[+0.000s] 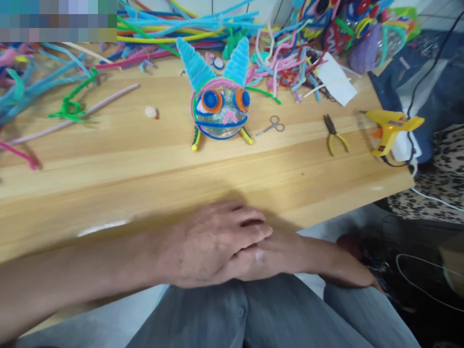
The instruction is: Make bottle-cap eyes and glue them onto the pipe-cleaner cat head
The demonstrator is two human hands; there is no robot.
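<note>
My left hand (pixel 210 241) lies across my right hand (pixel 281 251) at the table's front edge. The left fingers are slightly apart and rest on the back of the right hand; no object shows in them. Most of the right hand's fingers are hidden underneath. Beyond them stands a craft animal figure (pixel 222 113), with fuzzy blue pointed ears, orange-and-blue round eyes, a clear shiny body and yellow-tipped feet. Small scissors (pixel 272 126) lie to its right, then yellow-handled pliers (pixel 334 135). A yellow glue gun (pixel 391 126) is near the table's right edge.
Bundled pipe cleaners (pixel 203 29) cover the back of the wooden table (pixel 145 179). A green pipe-cleaner piece (pixel 70 104) and a long pale pipe cleaner (pixel 105 102) lie at left. A white card (pixel 337 79) and decorated bottles (pixel 366 46) are at back right. The glue gun has a black cable.
</note>
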